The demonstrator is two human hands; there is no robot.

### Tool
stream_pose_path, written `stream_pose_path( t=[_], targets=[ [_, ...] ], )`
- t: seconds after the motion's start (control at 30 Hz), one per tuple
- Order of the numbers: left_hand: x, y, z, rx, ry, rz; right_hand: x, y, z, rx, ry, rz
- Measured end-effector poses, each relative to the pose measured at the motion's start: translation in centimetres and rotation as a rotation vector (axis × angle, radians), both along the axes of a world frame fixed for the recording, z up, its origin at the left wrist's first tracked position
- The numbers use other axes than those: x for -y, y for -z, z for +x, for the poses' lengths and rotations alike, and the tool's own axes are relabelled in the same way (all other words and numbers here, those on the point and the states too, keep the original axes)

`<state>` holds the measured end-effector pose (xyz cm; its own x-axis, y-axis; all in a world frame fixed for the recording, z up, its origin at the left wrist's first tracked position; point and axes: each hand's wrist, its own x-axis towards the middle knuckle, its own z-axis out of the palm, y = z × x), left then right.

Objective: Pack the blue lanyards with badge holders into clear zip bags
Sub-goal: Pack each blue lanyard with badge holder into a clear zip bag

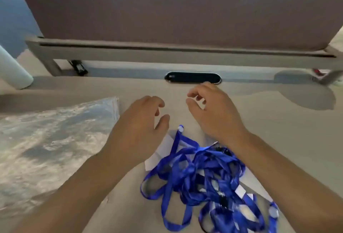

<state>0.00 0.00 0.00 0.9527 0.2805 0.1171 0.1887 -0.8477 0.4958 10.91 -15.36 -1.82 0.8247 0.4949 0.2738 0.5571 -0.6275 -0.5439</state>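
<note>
Down and far to the left of the black cable slot [193, 77] in my desk [278, 140] lies the crinkled stack of clear zip bags [55, 140], flat on the top. My left hand [137, 130] hovers below the slot and a little left of it, palm down, fingers loosely bent and holding nothing. Straight down from the slot, close to me, sits the heap of blue lanyards [200, 173] with no bag around it. It is one loose tangle of ribbon with the pale badge holders [157, 153] poking out at its edges, one just under my left thumb. My right hand [213, 110] is just below the slot, thumb and forefinger drawn near each other but pinching nothing, the other fingers softly curled. I judge the ribbon light and limp, and it is likely to drag its neighbours along if I pull a loop. The holders look like the stiffer part, flat and probably a bit slick, so I would take one by its edge or by the clip where the strap joins and lift slowly to tease a single lanyard free. The bags look thin and clingy, and I expect to need both hands to part a mouth.
</note>
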Motion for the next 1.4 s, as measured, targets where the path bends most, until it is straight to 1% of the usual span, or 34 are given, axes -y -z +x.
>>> stream_pose_path(
  t=[0.07, 0.17, 0.27, 0.33, 0.4, 0.47, 0.53, 0.67, 0.77, 0.9, 1.1, 1.3, 1.4],
  targets=[
    [0.9, 1.4, -0.1, 0.01, 0.035, 0.077, 0.2, 1.0, 0.2, 0.083, -0.02, -0.001],
    [2.0, 4.1, -0.6, 0.106, 0.107, 0.175, 0.7, 2.6, 0.2, 0.151, -0.039, -0.022],
    [3.6, 5.8, -2.0, 0.169, 0.144, 0.272, 2.7, 3.9, -1.4, 0.255, -0.042, -0.028],
    [4.9, 6.4, -3.6, 0.208, 0.151, 0.328, 4.6, 4.5, -3.4, 0.288, -0.041, -0.037],
    [6.3, 6.7, -6.1, 0.242, 0.127, 0.317, 6.6, 4.9, -6.4, 0.279, -0.05, -0.018],
    [7.5, 6.6, -8.7, 0.256, 0.091, 0.255, 8.6, 4.8, -9.5, 0.258, -0.045, -0.001],
    [8.8, 6.4, -11.5, 0.236, 0.071, 0.215, 10.7, 4.6, -12.6, 0.222, -0.028, -0.026],
    [10.5, 5.6, -15.8, 0.189, 0.05, 0.191, 13.7, 4.1, -16.9, 0.214, -0.013, -0.091],
    [10.5, 5.3, -17.9, 0.152, 0.038, 0.183, 14.4, 3.7, -18.6, 0.18, 0.001, -0.064],
    [9.6, 5.0, -19.7, 0.139, 0.023, 0.153, 13.4, 3.3, -20.3, 0.124, 0.005, -0.081],
    [6.9, 5.7, -18.8, 0.134, 0.004, 0.16, 9.9, 3.0, -19.5, 0.106, -0.036, -0.158],
    [3.8, 6.0, -13.8, 0.085, -0.014, 0.171, 5.9, 3.7, -15.0, 0.139, -0.183, -0.275],
    [2.5, 6.1, -11.3, 0.035, -0.016, 0.178, 3.8, 3.8, -13.1, 0.084, -0.243, -0.351]
  ],
)
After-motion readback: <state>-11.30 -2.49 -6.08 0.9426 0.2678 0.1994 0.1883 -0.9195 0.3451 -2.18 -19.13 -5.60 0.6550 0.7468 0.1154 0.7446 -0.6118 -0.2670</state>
